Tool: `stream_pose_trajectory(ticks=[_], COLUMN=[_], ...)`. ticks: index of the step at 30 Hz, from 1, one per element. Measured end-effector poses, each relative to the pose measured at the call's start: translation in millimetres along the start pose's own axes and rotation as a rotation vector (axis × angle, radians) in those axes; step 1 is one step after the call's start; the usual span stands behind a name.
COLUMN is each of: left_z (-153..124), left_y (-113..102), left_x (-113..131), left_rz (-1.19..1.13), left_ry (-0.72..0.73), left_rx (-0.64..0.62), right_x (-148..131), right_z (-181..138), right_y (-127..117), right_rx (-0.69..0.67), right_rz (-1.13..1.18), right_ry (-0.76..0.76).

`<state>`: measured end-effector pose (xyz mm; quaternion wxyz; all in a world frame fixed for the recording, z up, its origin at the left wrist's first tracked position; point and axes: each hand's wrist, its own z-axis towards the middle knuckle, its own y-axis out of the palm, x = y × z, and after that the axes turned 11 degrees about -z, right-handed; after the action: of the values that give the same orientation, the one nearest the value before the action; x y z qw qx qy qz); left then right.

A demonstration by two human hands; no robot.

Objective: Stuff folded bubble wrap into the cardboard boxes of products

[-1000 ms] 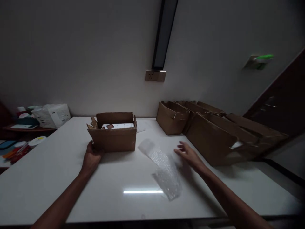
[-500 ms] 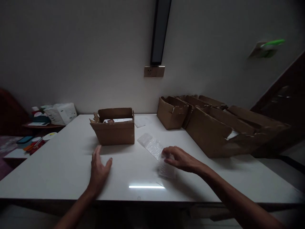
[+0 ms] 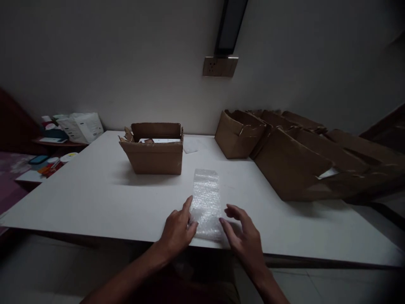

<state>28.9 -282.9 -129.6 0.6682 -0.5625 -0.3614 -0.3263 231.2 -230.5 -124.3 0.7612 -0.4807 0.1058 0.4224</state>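
Note:
A clear bubble wrap pouch (image 3: pixel 206 198) lies flat and lengthwise on the white table (image 3: pixel 95 190), close to its front edge. My left hand (image 3: pixel 179 228) is at the pouch's lower left side, index finger stretched along the edge and thumb over the plastic; its other fingers are partly hidden. On the other side, my right hand (image 3: pixel 245 236) is open, with the thumb tip at the pouch's right edge and the index finger apart from it. Behind my left hand stands an open cardboard box (image 3: pixel 158 159) with white items inside.
Several open cardboard boxes (image 3: pixel 284 164) with ragged rims crowd the table's right side. A thin whitish sheet (image 3: pixel 190 145) lies near the wall, right of the single box. White packages (image 3: pixel 84 128) and small goods are beyond the left edge. A socket plate (image 3: pixel 220 66) is on the wall.
The bubble wrap pouch has been drawn toward me and straightened. My left hand has moved right to its side; my right hand has loosened from it. The view has tilted down.

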Motion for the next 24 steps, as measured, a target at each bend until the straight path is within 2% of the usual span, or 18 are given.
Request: stream_pose_trajectory(ticks=[1,2,5,6,8,11,13,15,18,21,24], left_z=[4,6,8,6,-2,-17,-22,-19,-6,3,-3], left_y=[1,3,6,6,4,-1,-3,-2,0,1,-2], left_x=[-2,-4,-7,-7,-6,-3,0,0,-1,-3,-4], left_rz=[0.052,0.089,0.166,0.19,0.227,0.206,0.144,0.101,0.138,0.2,0.197], left_ry=[0.021,0.045,0.168,0.229,0.373,0.521,0.475,0.356,0.244,0.294,0.454], left_rx=[-0.01,-0.014,0.08,0.137,0.207,0.079,-0.001,0.006,0.037,0.102,0.089], right_x=[0,0,-3,-3,-2,1,1,1,-1,-4,-4], right_z=[-2,-3,-5,-5,-5,-5,-7,-8,-6,-1,5], right_y=[-4,-7,-10,-9,-3,3,1,-5,-13,-11,-2], right_rx=[0.026,-0.003,-0.229,-0.273,-0.275,-0.283,-0.32,-0.268,-0.14,-0.226,-0.295], right_rz=[-0.067,-0.124,-0.231,-0.249,-0.234,-0.132,-0.07,-0.083,-0.213,-0.309,-0.315], right_ry=[-0.104,-0.214,-0.437,-0.452,-0.43,-0.328,-0.253,-0.225,-0.326,-0.483,-0.468])
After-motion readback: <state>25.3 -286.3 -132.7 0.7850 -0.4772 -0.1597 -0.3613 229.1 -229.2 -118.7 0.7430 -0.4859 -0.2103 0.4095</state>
